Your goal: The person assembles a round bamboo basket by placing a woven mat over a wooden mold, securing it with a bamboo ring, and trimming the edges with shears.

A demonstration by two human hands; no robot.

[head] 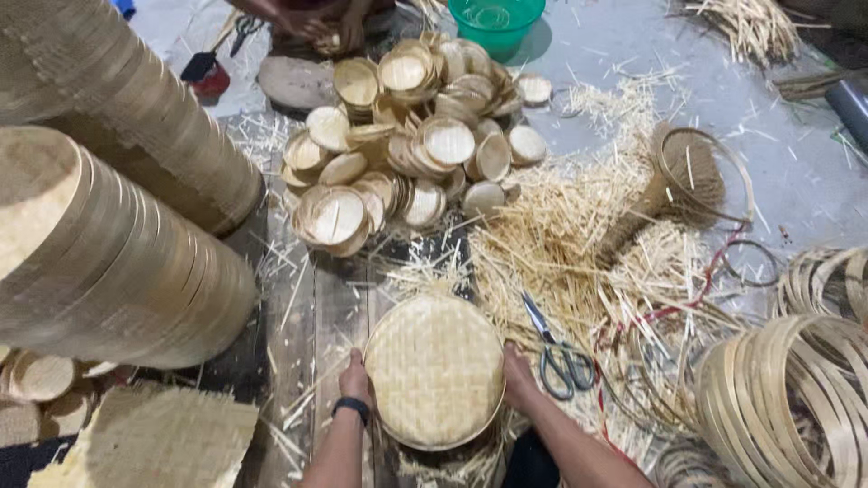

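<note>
A round woven bamboo tray point(435, 369) with a thin hoop rim lies face up on the wooden board just in front of me. My left hand point(355, 378) grips its left edge, a dark band on that wrist. My right hand point(520, 380) grips its right edge. Both thumbs press on the rim. Grey-handled scissors point(556, 354) lie on the straw just right of my right hand.
A heap of small finished woven trays point(407, 136) lies ahead. Tall stacked trays point(108, 244) lean at left. Bamboo hoops point(796, 398) pile at right, straw offcuts point(579, 235) between. A green basin point(495, 20) and another person's hands point(325, 27) are at the top. A woven mat point(163, 438) sits lower left.
</note>
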